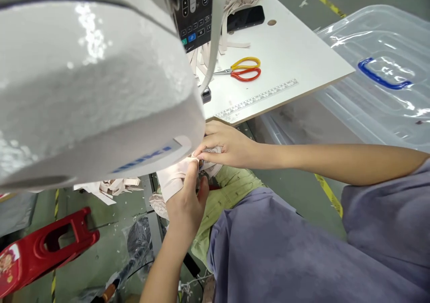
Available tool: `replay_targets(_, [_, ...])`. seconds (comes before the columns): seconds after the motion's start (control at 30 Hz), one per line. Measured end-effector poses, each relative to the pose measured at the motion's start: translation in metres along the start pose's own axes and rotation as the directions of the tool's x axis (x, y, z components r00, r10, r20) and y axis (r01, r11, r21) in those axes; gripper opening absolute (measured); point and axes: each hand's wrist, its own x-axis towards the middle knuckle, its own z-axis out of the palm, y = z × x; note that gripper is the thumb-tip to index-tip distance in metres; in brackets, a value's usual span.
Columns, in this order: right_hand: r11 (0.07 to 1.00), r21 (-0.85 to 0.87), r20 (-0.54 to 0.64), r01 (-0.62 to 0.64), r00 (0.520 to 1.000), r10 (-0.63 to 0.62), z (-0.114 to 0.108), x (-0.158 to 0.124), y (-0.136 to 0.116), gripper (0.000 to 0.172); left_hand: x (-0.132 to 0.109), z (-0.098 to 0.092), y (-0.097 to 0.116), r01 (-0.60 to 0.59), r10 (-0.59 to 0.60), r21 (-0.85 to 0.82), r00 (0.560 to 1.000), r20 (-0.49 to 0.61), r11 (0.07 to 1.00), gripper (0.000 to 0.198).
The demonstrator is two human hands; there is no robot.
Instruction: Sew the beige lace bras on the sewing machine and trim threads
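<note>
A sewing machine (101,83) with a white, glossy head fills the upper left and hides the needle area. Just below its edge, a lit piece of pale pink fabric (171,182) is held in both hands. My left hand (186,200) comes up from below, its index finger pressing the fabric and its thumb a little apart. From the right reaches my right hand (230,146), fingertips together at the cloth edge near the machine. Patterned, lace-like trim (213,151) shows under its fingers. The fingertips of the right hand are partly covered by the machine.
On the white table (285,48) lie scissors (247,69) with yellow and red handles, a black phone (246,18) and fabric strips. A printed ruler scale (258,98) runs along its edge. A clear plastic bin (383,39) stands right; a red plastic object (50,249) is lower left.
</note>
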Motion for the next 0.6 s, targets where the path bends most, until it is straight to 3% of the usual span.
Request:
replay_targets(0.17, [0.940, -0.215, -0.051, 0.266, 0.958, -0.283, 0.005, -0.011, 0.007, 0.020, 0.000, -0.005, 0.005, 0.033, -0.033, 0.010, 0.999, -0.017, 0.999, 0.054])
replay_targets(0.3, [0.854, -0.356, -0.007, 0.380, 0.913, -0.409, 0.001, -0.005, 0.009, 0.020, 0.004, -0.021, -0.010, -0.037, 0.046, -0.090, 0.994, 0.097, 0.995, 0.055])
replay_targets(0.47, [0.857, -0.381, 0.029, 0.348, 0.930, -0.366, -0.001, 0.000, 0.003, 0.021, 0.014, -0.032, -0.027, -0.151, 0.170, -0.107, 0.967, 0.190, 0.983, 0.051])
replay_targets(0.53, [0.913, -0.293, -0.013, 0.284, 0.954, -0.301, 0.001, -0.004, 0.002, 0.022, 0.016, -0.030, -0.026, -0.170, 0.182, -0.081, 0.968, 0.174, 0.982, 0.050])
replay_targets(0.6, [0.989, -0.082, -0.051, 0.124, 0.990, -0.129, 0.004, -0.009, 0.004, 0.020, 0.015, -0.028, -0.022, -0.163, 0.168, -0.043, 0.974, 0.151, 0.986, 0.050])
